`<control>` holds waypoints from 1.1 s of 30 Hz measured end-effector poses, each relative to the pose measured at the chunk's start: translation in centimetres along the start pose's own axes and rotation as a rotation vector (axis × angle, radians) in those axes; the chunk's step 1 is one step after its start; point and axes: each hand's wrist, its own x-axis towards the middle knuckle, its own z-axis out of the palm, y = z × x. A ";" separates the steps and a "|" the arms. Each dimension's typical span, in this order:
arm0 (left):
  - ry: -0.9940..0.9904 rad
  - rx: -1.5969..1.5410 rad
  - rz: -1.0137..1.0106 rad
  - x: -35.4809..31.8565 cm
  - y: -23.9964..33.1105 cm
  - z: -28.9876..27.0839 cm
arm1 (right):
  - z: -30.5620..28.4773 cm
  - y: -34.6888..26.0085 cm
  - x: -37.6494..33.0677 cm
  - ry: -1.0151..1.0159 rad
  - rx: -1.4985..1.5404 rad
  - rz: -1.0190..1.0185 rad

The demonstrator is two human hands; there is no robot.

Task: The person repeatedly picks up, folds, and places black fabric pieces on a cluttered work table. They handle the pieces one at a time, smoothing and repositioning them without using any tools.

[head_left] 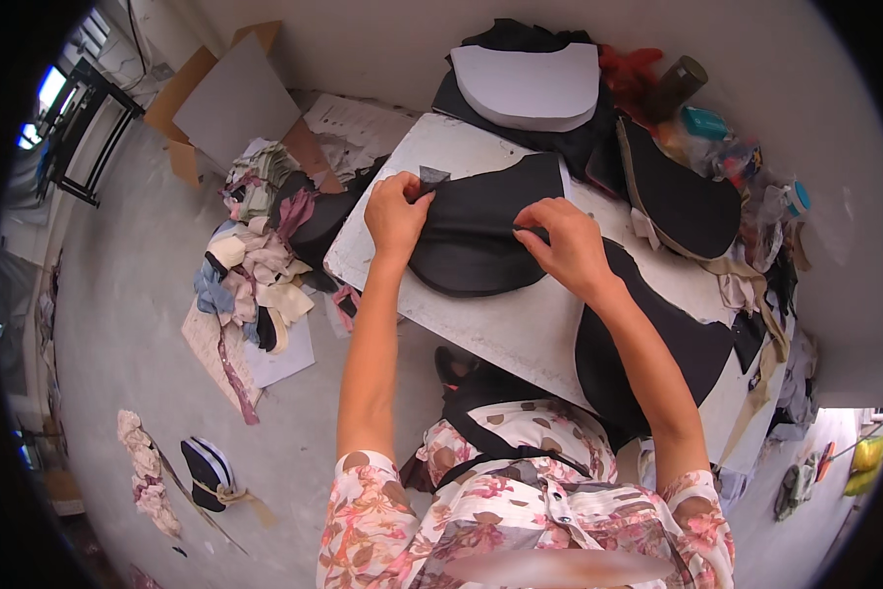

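Black panel [476,257], just one, with left fingers [408,186] and right fingers [535,212], two pinches, closed on it

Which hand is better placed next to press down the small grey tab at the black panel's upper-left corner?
Probably the left hand: it sits beside the grey tab, while the right hand is across the black panel.

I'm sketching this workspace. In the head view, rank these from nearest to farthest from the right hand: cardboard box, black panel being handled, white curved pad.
From the right hand:
1. Black panel: at the fingertips, over the white table.
2. White curved pad: ahead, at the table's far end.
3. Cardboard box: far left, beyond the table.
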 end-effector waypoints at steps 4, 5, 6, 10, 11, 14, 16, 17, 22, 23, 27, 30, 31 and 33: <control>0.059 -0.193 0.329 -1.5 2.6 -2.9 | 0.3 0.5 1.5 0.099 0.027 -0.125; 0.066 -0.254 0.399 -1.9 3.8 -3.5 | 0.8 0.7 2.1 0.123 0.029 -0.181; 0.077 -0.275 0.443 -2.2 4.9 -4.2 | 1.1 1.0 2.7 0.147 0.029 -0.237; 0.100 -0.372 0.502 -3.4 7.4 -6.7 | 0.0 2.1 4.4 -0.117 0.208 -0.194; 0.111 -0.398 0.494 -3.4 7.4 -7.2 | -0.8 2.4 4.3 -0.131 0.189 -0.140; 0.145 -0.437 0.383 -3.7 7.5 -9.0 | -3.3 3.9 3.5 -0.107 0.053 -0.121; 0.186 -0.559 0.304 -3.6 7.4 -9.8 | -5.2 4.6 2.5 -0.077 0.040 -0.083; 0.183 -0.583 0.300 -3.7 7.8 -10.4 | -6.0 5.1 2.0 -0.075 0.059 -0.073; 0.205 -0.713 0.282 -3.7 8.5 -10.8 | -10.4 4.0 -1.2 -0.045 0.627 0.243; 0.189 -0.770 0.258 -3.9 9.0 -10.7 | -11.0 4.1 -2.1 -0.014 0.698 0.214; 0.122 -0.920 0.248 -5.2 10.0 -9.7 | -12.2 3.2 -6.8 0.200 1.078 0.175; 0.057 -0.972 0.260 -6.1 10.2 -8.3 | -13.4 2.4 -10.0 0.291 1.169 0.126; 0.032 -0.991 0.281 -6.4 10.9 -7.9 | -13.5 2.6 -10.8 0.322 1.154 0.025; -0.089 -1.080 0.285 -7.4 12.9 -7.6 | -13.7 2.9 -13.1 0.382 1.221 -0.034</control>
